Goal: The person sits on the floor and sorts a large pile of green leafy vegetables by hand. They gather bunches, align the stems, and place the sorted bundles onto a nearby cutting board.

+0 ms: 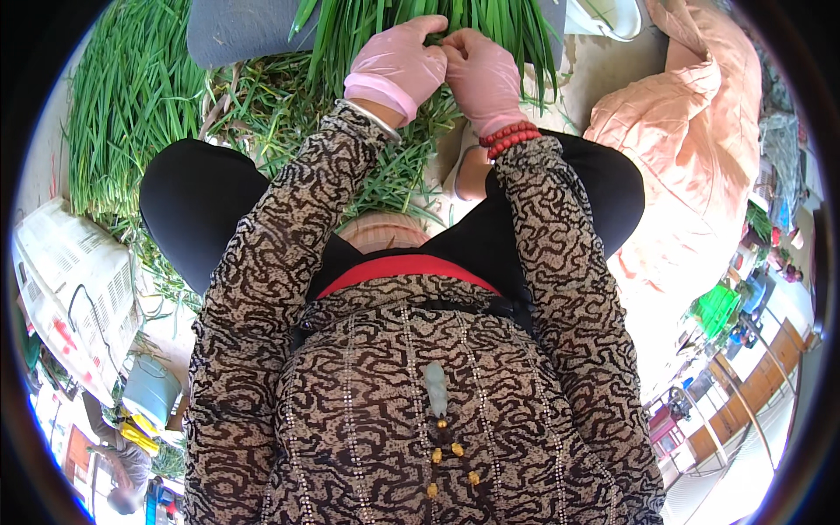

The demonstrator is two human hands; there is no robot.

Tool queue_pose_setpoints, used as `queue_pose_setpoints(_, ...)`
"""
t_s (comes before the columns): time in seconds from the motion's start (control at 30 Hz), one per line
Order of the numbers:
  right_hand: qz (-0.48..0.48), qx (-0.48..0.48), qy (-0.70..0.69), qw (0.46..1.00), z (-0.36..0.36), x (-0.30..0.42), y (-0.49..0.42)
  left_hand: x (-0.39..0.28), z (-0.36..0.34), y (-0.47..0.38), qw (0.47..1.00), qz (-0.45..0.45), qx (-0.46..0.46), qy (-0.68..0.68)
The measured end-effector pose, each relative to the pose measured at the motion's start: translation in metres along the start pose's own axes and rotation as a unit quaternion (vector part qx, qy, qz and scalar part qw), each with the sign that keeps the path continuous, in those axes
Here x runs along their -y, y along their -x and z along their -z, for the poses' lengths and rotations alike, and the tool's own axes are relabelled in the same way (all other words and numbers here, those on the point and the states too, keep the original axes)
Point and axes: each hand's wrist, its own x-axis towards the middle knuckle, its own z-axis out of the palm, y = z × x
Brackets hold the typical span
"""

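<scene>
Both my hands wear thin pink gloves and meet at the near side of a bunch of long flat green leaves point(495, 29), which look like garlic chives. My left hand point(400, 65) is over the leaves, its index finger stretched out and its thumb near my right fingertips. My right hand point(482, 75) has its fingers curled and thumb and index finger drawn together. Whatever is between the fingertips is too small to tell. Under the bunch is a dark grey padded surface point(252, 33). Loose leaves and trimmings point(394, 174) lie below my hands, between my legs.
A large pile of chives point(134, 111) lies at left, above a white plastic crate point(79, 282) and a grey-blue bucket point(151, 392). Pink cloth point(669, 151) spreads at right near a white container point(607, 20). A person point(121, 466) is at lower left.
</scene>
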Motion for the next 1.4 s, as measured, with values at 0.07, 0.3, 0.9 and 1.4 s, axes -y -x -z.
queue_pose_setpoints(0.07, 0.01, -0.024, -0.011, 1.0, -0.002, -0.005, 0.0, -0.006, 0.003, -0.007, 0.993, 0.073, 0.084, -0.033)
queue_pose_setpoints(0.3, -0.055, -0.056, -0.08, 0.994, -0.002, -0.001, -0.003, -0.008, 0.006, -0.017, 0.993, 0.084, 0.083, -0.031)
queue_pose_setpoints(0.9, 0.135, 0.044, -0.066, 0.988, 0.052, 0.01, 0.079, -0.026, 0.031, 0.034, 0.943, 0.18, 0.111, 0.255)
queue_pose_setpoints(1.4, 0.089, 0.189, -0.045, 0.977, -0.011, 0.023, 0.112, 0.026, 0.053, 0.106, 0.915, 0.251, 0.007, 0.316)
